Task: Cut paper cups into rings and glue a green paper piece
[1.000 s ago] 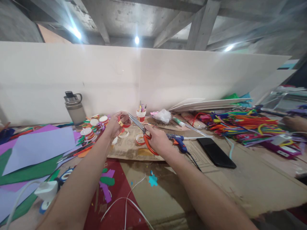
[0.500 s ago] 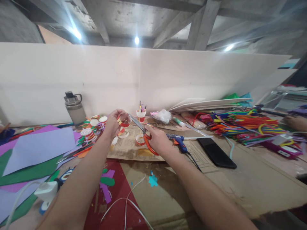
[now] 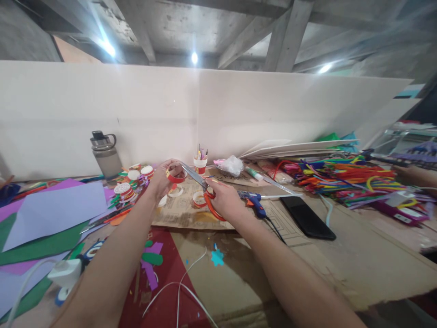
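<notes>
My left hand (image 3: 164, 179) grips a red and yellow paper ring (image 3: 176, 179), which looks like a band cut from a paper cup. Orange-handled scissors (image 3: 197, 175) are in my right hand (image 3: 223, 197), their blades pointing up and left so that the tip meets the ring's upper right rim. Below the hands, a similar ring (image 3: 200, 199) and a pale ring (image 3: 175, 191) lie on a brown cardboard sheet (image 3: 177, 219). Just right of my right hand rests a blue glue gun (image 3: 256, 204).
A black phone (image 3: 307, 217) lies at right, near a heap of coloured pipe cleaners (image 3: 348, 180). A water bottle (image 3: 105, 155) and paper sheets (image 3: 58, 209) are at left. Behind stands a cup of pens (image 3: 200, 165). Another person's hand (image 3: 416, 176) shows at far right.
The ring has tipped slightly in my left hand, and the scissors' tip has shifted a little left against its rim. The other person's hand has moved slightly left.
</notes>
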`<state>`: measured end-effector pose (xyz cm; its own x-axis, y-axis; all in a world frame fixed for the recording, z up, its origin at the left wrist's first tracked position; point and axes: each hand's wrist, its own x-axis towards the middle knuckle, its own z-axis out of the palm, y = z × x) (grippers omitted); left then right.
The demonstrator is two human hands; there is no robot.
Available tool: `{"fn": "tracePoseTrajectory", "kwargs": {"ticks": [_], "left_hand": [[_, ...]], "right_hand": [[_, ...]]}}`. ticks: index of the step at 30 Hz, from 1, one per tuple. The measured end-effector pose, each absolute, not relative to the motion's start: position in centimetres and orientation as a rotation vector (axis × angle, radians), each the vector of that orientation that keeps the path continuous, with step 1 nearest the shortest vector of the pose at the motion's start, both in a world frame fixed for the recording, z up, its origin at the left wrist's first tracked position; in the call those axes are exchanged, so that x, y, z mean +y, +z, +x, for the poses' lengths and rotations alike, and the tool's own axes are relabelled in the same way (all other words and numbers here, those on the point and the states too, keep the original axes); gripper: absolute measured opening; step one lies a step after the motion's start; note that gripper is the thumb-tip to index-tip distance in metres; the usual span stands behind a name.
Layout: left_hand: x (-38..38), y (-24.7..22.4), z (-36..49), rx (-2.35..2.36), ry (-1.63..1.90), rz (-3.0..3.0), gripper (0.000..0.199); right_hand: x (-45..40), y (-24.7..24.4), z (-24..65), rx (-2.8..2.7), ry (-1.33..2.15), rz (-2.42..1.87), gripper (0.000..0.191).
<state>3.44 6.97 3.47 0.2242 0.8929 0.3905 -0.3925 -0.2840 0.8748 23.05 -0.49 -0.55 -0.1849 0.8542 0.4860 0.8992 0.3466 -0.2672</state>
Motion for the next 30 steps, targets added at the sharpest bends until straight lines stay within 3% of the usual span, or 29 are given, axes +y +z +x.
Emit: {"fn": "tracePoseTrajectory", "kwargs": {"ticks": [30], "left_hand": [[7.58, 2.97, 2.91, 0.509, 1.365, 1.347, 0.028]], "right_hand": [[-0.75, -0.41, 23.04, -2.081, -0.147, -1.478, 0.036]]}}
